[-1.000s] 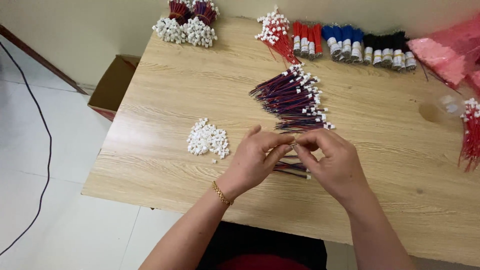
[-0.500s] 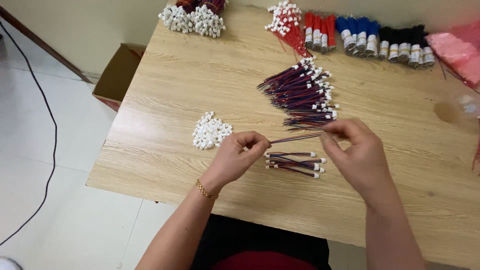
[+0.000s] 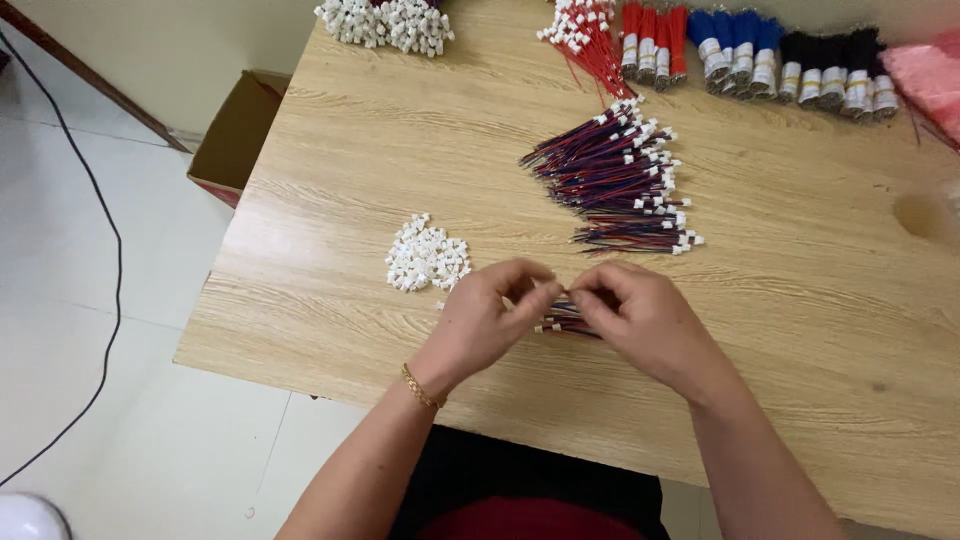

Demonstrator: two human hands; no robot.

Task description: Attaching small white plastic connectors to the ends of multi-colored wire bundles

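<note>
Both hands' fingers (image 3: 535,292) pinched on wire bundle (image 3: 562,318); long axis left-right across table (image 3: 800,330)

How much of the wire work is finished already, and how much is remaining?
Done: a few short wires with white ends lie under the hands. In hand: the left hand and right hand meet over one piece. Left: the big wire pile and the loose white connectors.

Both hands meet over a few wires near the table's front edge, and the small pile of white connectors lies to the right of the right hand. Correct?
Not quite. In the head view the pile of white connectors lies left of the left hand, not right of the right hand. Both hands do meet over a few wires near the table's front edge.
</note>
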